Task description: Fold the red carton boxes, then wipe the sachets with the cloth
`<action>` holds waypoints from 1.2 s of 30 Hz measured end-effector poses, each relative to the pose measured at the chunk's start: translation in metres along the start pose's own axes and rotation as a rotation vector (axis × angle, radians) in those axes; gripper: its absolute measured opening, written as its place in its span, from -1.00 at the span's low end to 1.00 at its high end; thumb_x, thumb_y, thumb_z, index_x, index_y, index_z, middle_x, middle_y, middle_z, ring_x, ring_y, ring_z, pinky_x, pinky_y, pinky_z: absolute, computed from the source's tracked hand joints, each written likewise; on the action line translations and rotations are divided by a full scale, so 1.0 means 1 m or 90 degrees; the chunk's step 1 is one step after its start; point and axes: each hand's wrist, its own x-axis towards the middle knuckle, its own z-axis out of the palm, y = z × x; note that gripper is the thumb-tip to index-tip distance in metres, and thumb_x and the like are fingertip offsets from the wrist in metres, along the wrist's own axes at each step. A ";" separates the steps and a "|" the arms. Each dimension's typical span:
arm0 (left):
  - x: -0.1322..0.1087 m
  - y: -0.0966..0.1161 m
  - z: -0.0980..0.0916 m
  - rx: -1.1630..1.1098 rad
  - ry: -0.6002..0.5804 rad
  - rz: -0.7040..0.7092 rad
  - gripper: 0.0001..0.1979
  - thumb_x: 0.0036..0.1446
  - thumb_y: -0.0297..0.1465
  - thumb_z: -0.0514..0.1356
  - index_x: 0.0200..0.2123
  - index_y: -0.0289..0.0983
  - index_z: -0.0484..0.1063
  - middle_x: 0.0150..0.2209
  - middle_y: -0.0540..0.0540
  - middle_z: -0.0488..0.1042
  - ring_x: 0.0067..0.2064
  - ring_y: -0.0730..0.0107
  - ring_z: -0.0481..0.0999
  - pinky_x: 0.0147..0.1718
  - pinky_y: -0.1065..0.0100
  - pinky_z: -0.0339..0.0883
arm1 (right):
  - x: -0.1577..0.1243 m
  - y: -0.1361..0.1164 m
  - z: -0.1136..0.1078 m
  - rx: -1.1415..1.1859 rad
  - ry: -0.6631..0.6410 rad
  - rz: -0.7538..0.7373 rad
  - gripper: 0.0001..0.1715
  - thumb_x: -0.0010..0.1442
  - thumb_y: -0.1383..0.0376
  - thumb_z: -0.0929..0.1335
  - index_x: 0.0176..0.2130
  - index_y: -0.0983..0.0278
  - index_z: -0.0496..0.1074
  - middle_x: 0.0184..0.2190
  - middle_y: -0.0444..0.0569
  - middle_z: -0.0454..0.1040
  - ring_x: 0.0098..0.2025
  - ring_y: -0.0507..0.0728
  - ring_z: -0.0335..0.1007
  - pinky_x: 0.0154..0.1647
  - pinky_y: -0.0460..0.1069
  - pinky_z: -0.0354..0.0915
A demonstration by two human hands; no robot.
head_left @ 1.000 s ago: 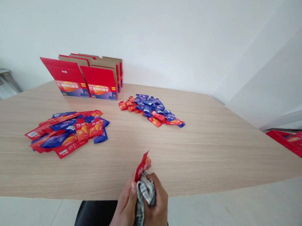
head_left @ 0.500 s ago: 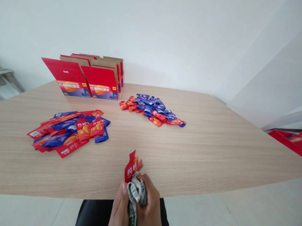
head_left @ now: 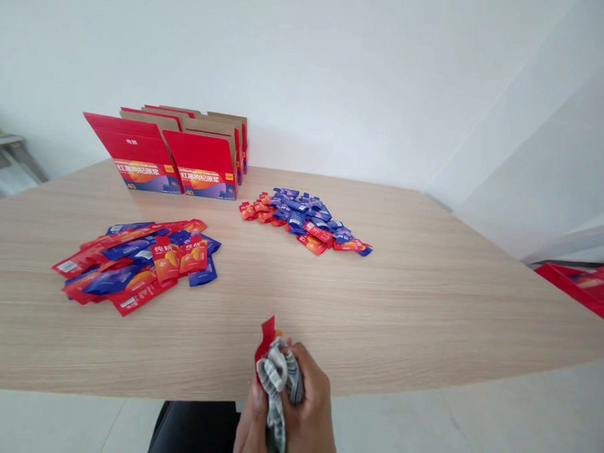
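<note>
At the table's front edge my left hand (head_left: 254, 411) is closed on a red sachet (head_left: 266, 335) with an orange print. Its top end sticks up above the fingers, and the lower part is hidden. My right hand (head_left: 311, 394) grips a crumpled grey-and-white striped cloth (head_left: 275, 375). The cloth presses against the sachet and covers much of it. Both hands are close together, thumbs toward me.
A pile of red and blue sachets (head_left: 130, 262) lies on the left of the wooden table (head_left: 409, 298). Another sachet pile (head_left: 302, 216) is at the middle back. Open red cartons (head_left: 199, 162) stand behind, near the wall. A red container (head_left: 587, 286) is at the far right.
Both hands have shifted slightly right and toward me. The cloth has slid up over the sachet, so less of its printed face shows. The piles and cartons stay put.
</note>
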 end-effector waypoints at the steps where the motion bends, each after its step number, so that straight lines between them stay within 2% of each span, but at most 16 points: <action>1: 0.007 0.008 -0.002 0.003 0.013 0.004 -0.40 0.38 0.14 0.16 0.11 -0.16 0.72 0.29 -0.16 0.62 0.51 -0.10 0.34 0.55 0.01 0.04 | 0.000 -0.002 0.003 -0.010 -0.031 -0.016 -0.93 0.31 0.37 0.39 -0.23 0.18 0.48 -0.36 -0.15 0.59 -0.40 0.07 0.50 -0.36 -0.13 0.36; 3: 0.019 0.028 -0.004 -0.018 -0.004 0.047 -0.36 0.37 0.16 0.16 0.11 -0.22 0.69 0.27 -0.22 0.64 0.50 -0.15 0.35 0.54 -0.05 0.07 | 0.002 -0.007 0.008 -0.027 -0.075 -0.050 -0.88 0.28 0.40 0.35 -0.23 0.18 0.48 -0.33 -0.14 0.61 -0.36 0.07 0.54 -0.30 -0.12 0.37; 6: 0.033 0.056 -0.004 -0.075 -0.069 0.123 -0.34 0.32 0.16 0.24 0.19 -0.24 0.57 0.25 -0.30 0.64 0.38 -0.17 0.52 0.39 -0.07 0.39 | 0.006 -0.014 0.009 -0.026 -0.097 -0.051 -0.89 0.30 0.38 0.34 -0.27 0.19 0.45 -0.35 -0.14 0.59 -0.37 0.06 0.51 -0.30 -0.13 0.37; 9: 0.047 0.083 -0.006 -0.062 -0.041 0.195 -0.32 0.21 0.11 0.40 0.18 -0.18 0.38 0.17 -0.32 0.67 0.14 -0.10 0.73 0.14 -0.04 0.63 | 0.008 -0.013 0.004 -0.020 -0.093 -0.019 -0.87 0.37 0.30 0.35 -0.28 0.20 0.46 -0.40 -0.17 0.54 -0.40 0.05 0.47 -0.35 -0.14 0.33; 12: 0.073 0.118 -0.017 -0.022 0.069 0.338 -0.33 0.11 0.07 0.47 0.02 -0.12 0.19 0.03 -0.25 0.72 -0.09 -0.02 0.80 -0.04 -0.05 0.70 | 0.010 -0.007 -0.006 -0.027 -0.060 -0.010 -0.86 0.37 0.27 0.38 -0.27 0.22 0.50 -0.43 -0.18 0.52 -0.42 0.04 0.45 -0.37 -0.14 0.31; 14: 0.098 0.148 -0.030 0.099 0.199 0.427 -0.44 0.15 0.00 0.40 -0.03 -0.11 0.18 -0.06 -0.22 0.71 -0.14 -0.02 0.79 -0.13 -0.02 0.70 | 0.012 -0.002 -0.013 -0.027 -0.030 -0.004 -0.86 0.35 0.27 0.39 -0.29 0.22 0.52 -0.44 -0.18 0.52 -0.42 0.04 0.45 -0.36 -0.13 0.32; 16: 0.127 0.181 -0.044 0.391 0.355 0.409 -0.65 0.24 -0.16 0.26 -0.03 -0.16 0.26 -0.08 -0.24 0.70 -0.07 -0.06 0.77 -0.06 0.00 0.66 | 0.016 0.004 -0.019 -0.023 0.001 0.010 -0.85 0.33 0.29 0.38 -0.31 0.22 0.52 -0.45 -0.17 0.52 -0.43 0.06 0.45 -0.38 -0.13 0.32; 19: 0.168 0.223 -0.059 0.552 0.396 0.361 -0.67 0.29 -0.26 0.19 0.06 -0.26 0.36 0.12 -0.42 0.64 0.20 -0.28 0.65 0.20 -0.14 0.49 | 0.022 0.013 -0.027 -0.023 0.043 0.025 -0.83 0.33 0.28 0.38 -0.31 0.23 0.54 -0.47 -0.15 0.52 -0.44 0.07 0.44 -0.41 -0.11 0.32; 21: 0.190 0.242 -0.065 0.616 0.390 0.316 -0.60 0.32 -0.21 0.16 0.10 -0.34 0.37 0.19 -0.57 0.58 0.29 -0.47 0.55 0.23 -0.26 0.41 | 0.025 0.019 -0.031 -0.028 0.061 0.028 -0.82 0.35 0.27 0.38 -0.30 0.24 0.55 -0.47 -0.15 0.53 -0.44 0.08 0.45 -0.41 -0.10 0.34; 24: 0.211 0.253 -0.069 0.697 0.367 0.258 -0.51 0.33 -0.16 0.14 0.11 -0.46 0.37 0.22 -0.73 0.52 0.34 -0.62 0.47 0.24 -0.37 0.33 | 0.028 0.027 -0.038 -0.030 0.078 0.021 -0.83 0.36 0.26 0.38 -0.27 0.24 0.57 -0.45 -0.15 0.55 -0.42 0.09 0.47 -0.38 -0.09 0.37; 28: 0.222 0.247 -0.072 0.778 0.371 0.227 -0.58 0.30 -0.24 0.14 0.00 -0.52 0.40 0.17 -0.77 0.54 0.33 -0.66 0.46 0.21 -0.50 0.28 | 0.031 0.033 -0.044 -0.030 0.079 0.009 -0.84 0.32 0.28 0.38 -0.27 0.24 0.58 -0.44 -0.15 0.56 -0.40 0.09 0.50 -0.34 -0.10 0.38; 30: 0.223 0.241 -0.073 0.807 0.390 0.261 -0.59 0.32 -0.24 0.11 0.03 -0.49 0.37 0.24 -0.68 0.51 0.42 -0.66 0.34 0.22 -0.51 0.28 | 0.032 0.034 -0.047 -0.032 0.079 0.012 -0.84 0.32 0.28 0.39 -0.29 0.24 0.58 -0.44 -0.14 0.57 -0.39 0.10 0.51 -0.34 -0.10 0.39; 33: 0.222 0.235 -0.075 0.843 0.417 0.325 -0.58 0.33 -0.27 0.12 0.10 -0.48 0.32 0.37 -0.54 0.41 0.52 -0.68 0.09 0.32 -0.53 0.15 | 0.033 0.038 -0.054 -0.030 0.093 0.023 -0.81 0.33 0.23 0.41 -0.29 0.25 0.59 -0.43 -0.13 0.58 -0.40 0.10 0.51 -0.36 -0.10 0.39; 36: 0.225 0.236 -0.073 0.880 0.406 0.350 -0.58 0.38 -0.27 0.09 0.10 -0.53 0.33 0.38 -0.58 0.36 0.49 -0.75 0.09 0.31 -0.59 0.11 | 0.035 0.047 -0.064 -0.034 0.128 0.037 -0.77 0.36 0.17 0.42 -0.26 0.25 0.61 -0.44 -0.13 0.57 -0.41 0.10 0.50 -0.34 -0.09 0.41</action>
